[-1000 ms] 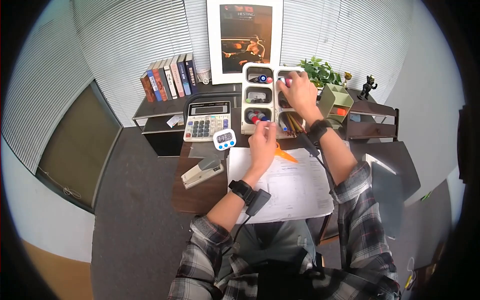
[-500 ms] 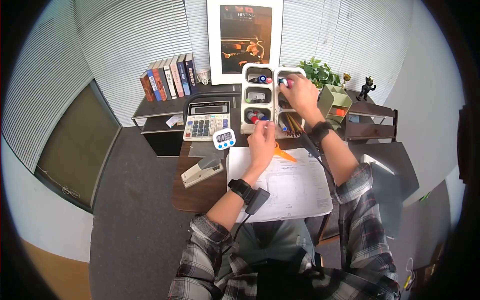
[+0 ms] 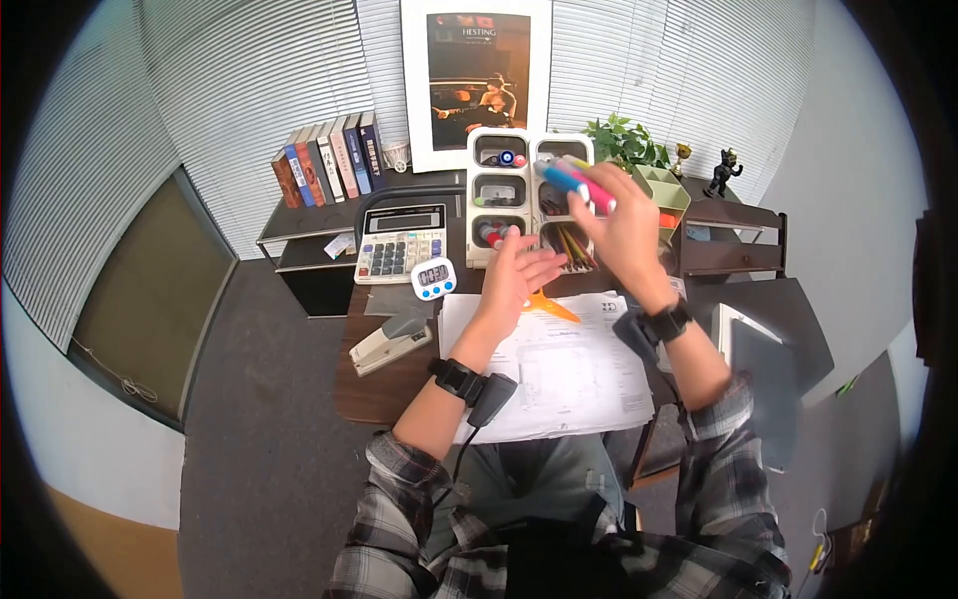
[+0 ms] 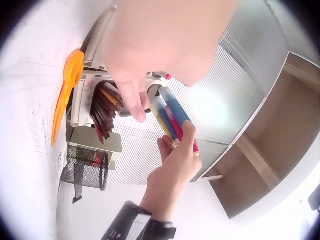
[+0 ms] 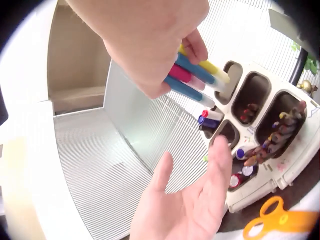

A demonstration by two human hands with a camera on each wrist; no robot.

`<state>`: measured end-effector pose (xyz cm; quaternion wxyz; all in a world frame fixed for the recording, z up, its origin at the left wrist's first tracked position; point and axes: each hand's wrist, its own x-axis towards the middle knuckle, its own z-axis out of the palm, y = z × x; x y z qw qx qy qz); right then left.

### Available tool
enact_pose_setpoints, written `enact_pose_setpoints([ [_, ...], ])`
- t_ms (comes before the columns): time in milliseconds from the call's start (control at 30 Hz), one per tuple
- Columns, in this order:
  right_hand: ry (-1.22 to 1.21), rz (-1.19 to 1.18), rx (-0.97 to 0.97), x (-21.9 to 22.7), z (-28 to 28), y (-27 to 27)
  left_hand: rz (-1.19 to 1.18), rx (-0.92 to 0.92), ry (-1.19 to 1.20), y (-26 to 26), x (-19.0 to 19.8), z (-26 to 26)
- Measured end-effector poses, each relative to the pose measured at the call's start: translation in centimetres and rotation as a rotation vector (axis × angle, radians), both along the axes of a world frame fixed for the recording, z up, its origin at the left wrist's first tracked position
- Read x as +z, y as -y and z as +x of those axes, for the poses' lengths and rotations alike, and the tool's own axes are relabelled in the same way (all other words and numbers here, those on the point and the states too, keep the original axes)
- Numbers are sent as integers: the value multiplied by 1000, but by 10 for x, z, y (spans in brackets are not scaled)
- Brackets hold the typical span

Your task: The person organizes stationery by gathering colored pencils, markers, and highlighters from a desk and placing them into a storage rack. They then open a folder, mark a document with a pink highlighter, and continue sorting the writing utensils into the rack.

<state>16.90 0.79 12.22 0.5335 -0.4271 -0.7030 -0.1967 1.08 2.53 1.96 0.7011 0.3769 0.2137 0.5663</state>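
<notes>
Head view: the right hand (image 3: pixel 631 228), which half a second earlier reaches into the far right compartment of the white organizer (image 3: pixel 532 205), is now raised clear of it and drawn toward the person, with a bundle of pens (image 3: pixel 565 179) pinched between thumb and fingers above the right-hand column. The left hand (image 3: pixel 511 278) has changed from fingertips gathered at the organizer's near edge to a spread, upturned palm that holds nothing. In effect, removal of this bundle appears complete, and the pens are in transport. Count: one organizer, six compartments in two columns of three; one calculator (image 3: pixel 402 252); one timer (image 3: pixel 433 279); one stapler (image 3: pixel 391 344); one pair of orange scissors (image 3: pixel 554 307), lying on the papers (image 3: pixel 574 384). Left wrist view: the bundle numbers four, namely two blue, one pink and one yellow, gripped near their lower ends. Colored pencils (image 4: pixel 104 110) stand in one compartment; their number cannot be told. One black mesh holder (image 4: pixel 86 167) is near. Right wrist view: the count of four is confirmed; three capped markers (image 5: pixel 210 120), red, blue and black, occupy another compartment.
</notes>
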Motion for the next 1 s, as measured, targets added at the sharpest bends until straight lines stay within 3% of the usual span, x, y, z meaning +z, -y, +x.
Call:
enact_pose_setpoints([
  [100,136,61,106,-17,-13,28,-27,-357,293,-2,2,-7],
  [200,265,-4,200,-48,-23,47,34,-282,329,7,10,-9],
  [267,300,-33,215,-57,-28,57,-46,-359,391,6,11,-13],
  [333,282,-247,355,-56,-32,65,-106,-121,316,1,5,-18],
  [400,306,-253,413,-58,-30,63,-111,-130,345,-3,2,-28],
  [467,75,-332,507,-57,-32,63,-71,-112,269,-2,6,-32],
  [500,73,-330,508,-55,-32,59,-79,-87,253,-6,4,-32],
  [567,-321,-465,380,-52,-31,46,-100,-112,243,7,17,-31],
  [733,-405,-422,381,-53,-24,10,-81,-242,42,5,2,-28],
  [800,-330,-615,331,-52,-20,11,-23,-213,-70,9,2,-22],
  [867,-365,-632,357,-58,-13,11,-15,-216,-101,16,10,-21],
  [933,-569,-831,478,-61,-7,15,34,-327,-156,19,16,-21],
  [1000,-491,-784,421,-70,-3,15,42,-314,-225,14,3,-16],
])
